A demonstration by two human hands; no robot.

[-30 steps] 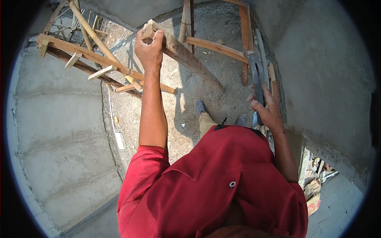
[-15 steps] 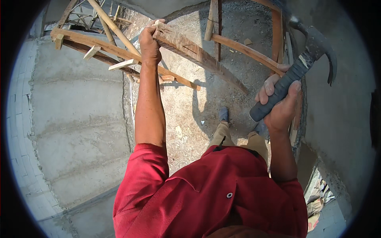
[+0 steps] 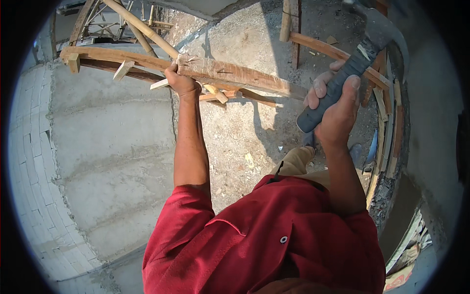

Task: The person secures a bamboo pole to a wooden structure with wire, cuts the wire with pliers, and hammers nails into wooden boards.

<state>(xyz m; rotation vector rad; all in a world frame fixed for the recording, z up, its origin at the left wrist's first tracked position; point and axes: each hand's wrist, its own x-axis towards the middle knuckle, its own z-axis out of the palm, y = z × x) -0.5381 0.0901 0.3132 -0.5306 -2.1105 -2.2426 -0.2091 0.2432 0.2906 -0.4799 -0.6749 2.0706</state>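
My left hand is closed around the near-left end of a rough wooden beam, its fingers partly hidden by the wood. The beam stretches away to the right, and its far end passes close to my right hand. With my right hand I grip a claw hammer by its dark, ribbed handle. The hammer's head points up and away, with the curved claw on the right; the head looks slightly blurred.
A wooden frame with short crosspieces and a bamboo pole stand at the far left. Another timber crosses at the far right. Boards lean by the right wall. A grey plastered wall stands left.
The left end of the beam has come lower and nearer, and the beam now lies more level across the view. The hammer has shifted slightly left and up.
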